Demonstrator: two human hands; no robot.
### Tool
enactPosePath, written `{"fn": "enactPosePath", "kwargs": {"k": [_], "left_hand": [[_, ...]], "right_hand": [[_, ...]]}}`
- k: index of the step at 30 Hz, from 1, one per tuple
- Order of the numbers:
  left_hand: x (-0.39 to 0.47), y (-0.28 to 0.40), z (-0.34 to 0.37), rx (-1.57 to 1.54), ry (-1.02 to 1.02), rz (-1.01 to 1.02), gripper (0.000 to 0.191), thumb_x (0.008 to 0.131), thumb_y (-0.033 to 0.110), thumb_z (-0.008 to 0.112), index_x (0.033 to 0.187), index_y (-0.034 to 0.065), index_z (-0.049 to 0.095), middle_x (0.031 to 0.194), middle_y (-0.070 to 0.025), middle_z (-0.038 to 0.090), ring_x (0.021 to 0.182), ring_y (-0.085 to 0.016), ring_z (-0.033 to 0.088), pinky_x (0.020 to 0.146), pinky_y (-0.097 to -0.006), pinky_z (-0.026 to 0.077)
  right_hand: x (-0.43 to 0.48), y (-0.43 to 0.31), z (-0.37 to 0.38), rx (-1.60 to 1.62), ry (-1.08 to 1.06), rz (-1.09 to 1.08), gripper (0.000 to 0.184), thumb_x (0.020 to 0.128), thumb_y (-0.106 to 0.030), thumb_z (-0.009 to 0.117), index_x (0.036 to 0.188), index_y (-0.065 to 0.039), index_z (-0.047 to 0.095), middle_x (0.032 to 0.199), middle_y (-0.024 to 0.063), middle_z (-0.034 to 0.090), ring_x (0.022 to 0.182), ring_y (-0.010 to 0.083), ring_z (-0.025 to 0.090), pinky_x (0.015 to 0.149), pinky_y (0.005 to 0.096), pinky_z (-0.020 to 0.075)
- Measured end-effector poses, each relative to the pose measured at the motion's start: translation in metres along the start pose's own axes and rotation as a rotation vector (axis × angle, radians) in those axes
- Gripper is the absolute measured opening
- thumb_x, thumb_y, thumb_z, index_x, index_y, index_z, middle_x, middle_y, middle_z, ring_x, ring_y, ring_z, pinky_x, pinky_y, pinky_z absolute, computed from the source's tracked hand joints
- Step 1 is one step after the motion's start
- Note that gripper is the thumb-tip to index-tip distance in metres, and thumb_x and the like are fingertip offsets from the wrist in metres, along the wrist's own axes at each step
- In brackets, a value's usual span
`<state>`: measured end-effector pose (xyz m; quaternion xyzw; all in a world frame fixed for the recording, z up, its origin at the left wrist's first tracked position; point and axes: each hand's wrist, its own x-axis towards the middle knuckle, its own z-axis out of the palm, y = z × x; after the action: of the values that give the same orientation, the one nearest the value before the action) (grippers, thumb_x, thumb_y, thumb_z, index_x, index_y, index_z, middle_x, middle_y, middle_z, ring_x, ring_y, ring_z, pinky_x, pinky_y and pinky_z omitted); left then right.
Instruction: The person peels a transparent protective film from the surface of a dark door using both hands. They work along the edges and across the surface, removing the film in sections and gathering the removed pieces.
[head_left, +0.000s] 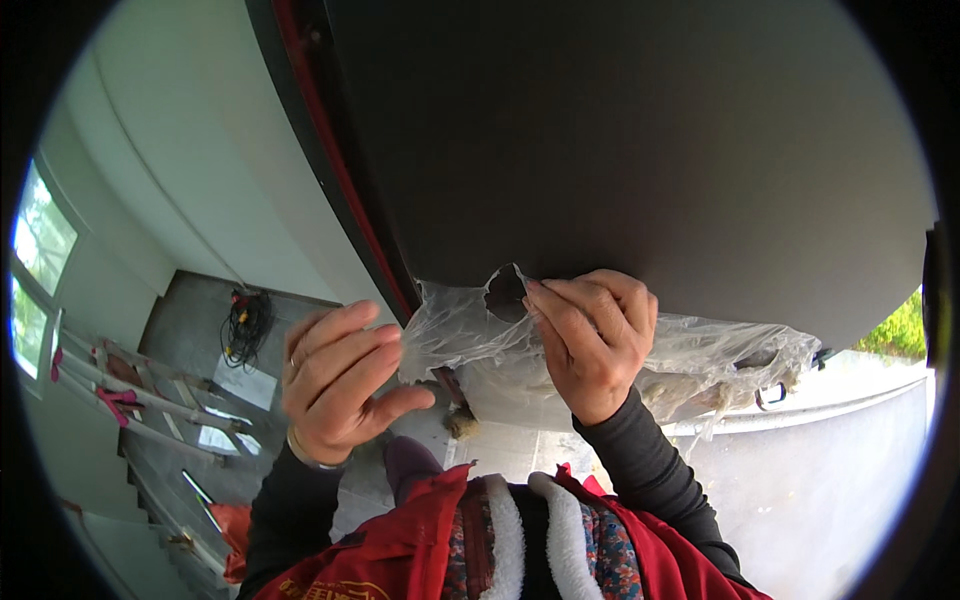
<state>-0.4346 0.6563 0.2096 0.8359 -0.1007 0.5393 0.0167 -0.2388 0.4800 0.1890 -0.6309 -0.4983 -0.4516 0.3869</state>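
Note:
A large dark door panel (600, 150) fills the upper part of the view. Thin, wrinkled clear plastic film (465, 319) hangs in a torn band across its lower part, bunched towards the right. My right hand (596, 334) pinches the film's torn edge between thumb and fingers, beside a ragged hole through which dark surface shows. Left of it, my left hand (345, 375) is held with fingers apart near the film's left end. It appears to grip nothing; whether its fingertips brush the film I cannot tell.
A dark frame with a red strip (330, 142) runs along the panel's left side. Further left, a wooden ladder (161, 397) and a coiled black cable (246, 326) lie on the grey floor. A bright paved area (817, 480) lies at the right.

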Motion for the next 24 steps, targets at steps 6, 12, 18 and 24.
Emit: {"fn": "enactPosePath", "kwargs": {"k": [6, 12, 18, 24], "left_hand": [[0.06, -0.035, 0.047, 0.158, -0.213, 0.396, 0.022, 0.086, 0.013, 0.081, 0.108, 0.0145, 0.082, 0.113, 0.0055, 0.068, 0.113, -0.016, 0.063, 0.093, -0.0339, 0.051], [0.078, -0.035, 0.062, 0.197, -0.276, 0.576, 0.007, 0.088, 0.011, 0.077, 0.094, 0.015, 0.076, 0.108, 0.0043, 0.068, 0.117, -0.015, 0.061, 0.093, -0.0326, 0.05], [0.064, -0.025, 0.059, 0.119, -0.299, 0.556, 0.004, 0.091, 0.009, 0.072, 0.088, 0.0103, 0.07, 0.106, -0.0021, 0.072, 0.117, -0.02, 0.068, 0.101, -0.037, 0.056], [0.046, -0.01, 0.057, 0.055, -0.383, 0.422, 0.009, 0.092, 0.011, 0.073, 0.093, 0.007, 0.065, 0.106, -0.0057, 0.071, 0.101, -0.021, 0.073, 0.09, -0.0334, 0.057]], "right_hand": [[0.003, -0.01, -0.004, 0.128, -0.026, 0.121, 0.024, 0.075, 0.001, 0.085, 0.096, -0.009, 0.08, 0.092, -0.0001, 0.074, 0.081, 0.0206, 0.069, 0.064, 0.0352, 0.0563], [0.003, -0.007, -0.012, 0.174, -0.118, 0.119, 0.021, 0.075, 0.0, 0.085, 0.093, -0.009, 0.078, 0.088, 0.0012, 0.071, 0.076, 0.0218, 0.066, 0.062, 0.036, 0.056], [-0.005, -0.004, -0.017, 0.243, -0.168, 0.008, 0.024, 0.071, -0.001, 0.083, 0.093, -0.008, 0.078, 0.092, 0.0014, 0.073, 0.081, 0.0216, 0.068, 0.065, 0.0356, 0.0595], [-0.014, 0.009, -0.022, 0.284, -0.214, -0.065, 0.031, 0.071, -0.006, 0.082, 0.103, -0.008, 0.081, 0.1, 0.0023, 0.075, 0.089, 0.0215, 0.071, 0.071, 0.0351, 0.0624]]}}
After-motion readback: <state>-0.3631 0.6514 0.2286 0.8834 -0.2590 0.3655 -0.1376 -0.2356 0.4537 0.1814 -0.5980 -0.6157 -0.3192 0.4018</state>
